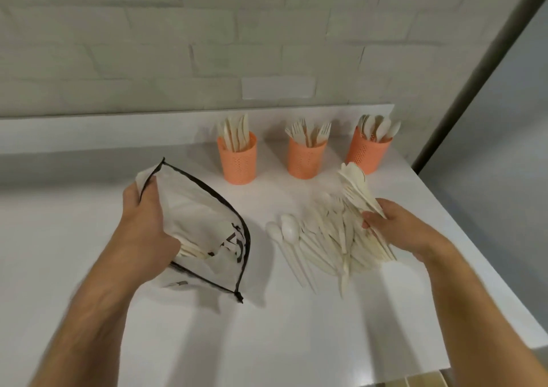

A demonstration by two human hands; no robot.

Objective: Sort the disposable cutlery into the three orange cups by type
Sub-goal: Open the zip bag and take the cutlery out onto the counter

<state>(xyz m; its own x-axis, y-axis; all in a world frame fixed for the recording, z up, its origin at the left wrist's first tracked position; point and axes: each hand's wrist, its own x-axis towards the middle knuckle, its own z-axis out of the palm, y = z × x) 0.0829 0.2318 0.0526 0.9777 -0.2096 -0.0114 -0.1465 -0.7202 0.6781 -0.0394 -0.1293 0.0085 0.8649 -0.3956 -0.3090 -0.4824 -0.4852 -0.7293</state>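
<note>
Three orange perforated cups stand in a row at the back of the white table: the left cup (237, 159) holds knives, the middle cup (306, 157) holds forks, the right cup (367, 152) holds spoons. A loose pile of cream cutlery (320, 238) lies in front of them. My right hand (394, 228) is shut on a bunch of cutlery (354, 186) lifted above the pile's right side. My left hand (148, 223) grips the rim of a clear pouch with black trim (207, 229), which still shows some cutlery inside near my fingers.
A pale brick wall runs behind the table. The table's right edge (462, 238) slants close past the right cup and my right arm. Bare tabletop lies left of the pouch and toward me.
</note>
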